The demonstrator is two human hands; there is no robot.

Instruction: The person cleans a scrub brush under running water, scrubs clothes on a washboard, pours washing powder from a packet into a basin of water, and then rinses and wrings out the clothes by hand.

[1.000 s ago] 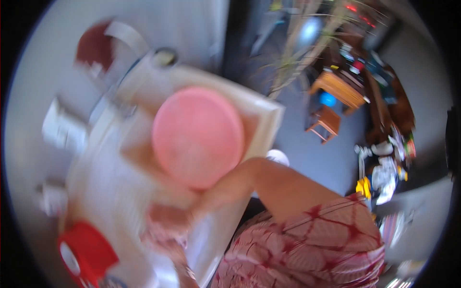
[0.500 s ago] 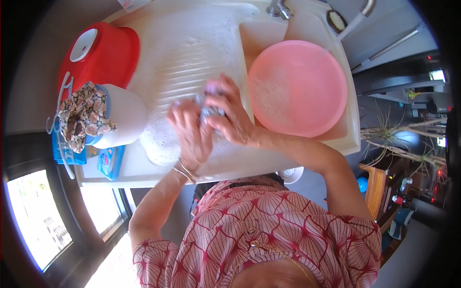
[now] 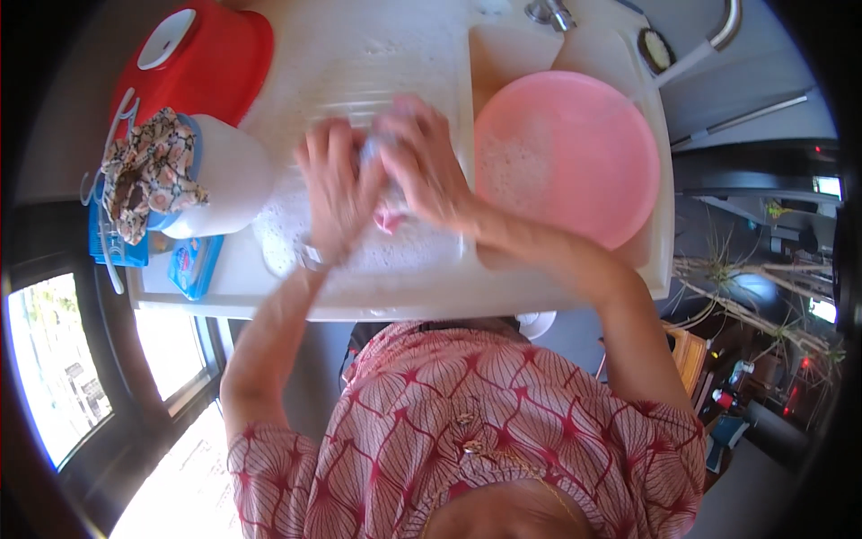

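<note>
Head view: both hands work over the sudsy draining board, left of the pink basin. The right hand has its fingers curled around a small cloth bundle; the left hand clasps it from the left, though blur hides exactly how each finger sits. Compared with half a second ago, a pink end of the cloth now pokes out on the near side, below the palms, which suggests the bundle is being turned and rubbed. It remains outside the basin. Farther left stand a white bucket and a red tub.
</note>
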